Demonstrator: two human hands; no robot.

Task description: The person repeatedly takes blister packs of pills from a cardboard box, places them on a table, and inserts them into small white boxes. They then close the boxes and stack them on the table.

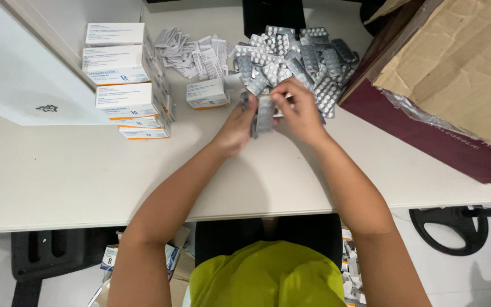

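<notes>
Both hands meet over the white worktop [86, 170]. The left hand [235, 129] and right hand [299, 113] share a closed grip on a small stack of blister packs [264, 115]. Just beyond lies the loose blister pile [302, 57]; further left, one small box [207, 94], folded leaflets [191, 51] and stacked boxes [126, 79]; right, a cardboard carton [456, 68].

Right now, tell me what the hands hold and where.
Both hands, left hand and right hand, hold a small stack of blister packs by its side edges.

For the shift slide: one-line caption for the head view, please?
Both hands, left hand and right hand, gather silver blister strips beside a loose pile and stacked white cartons.
</notes>
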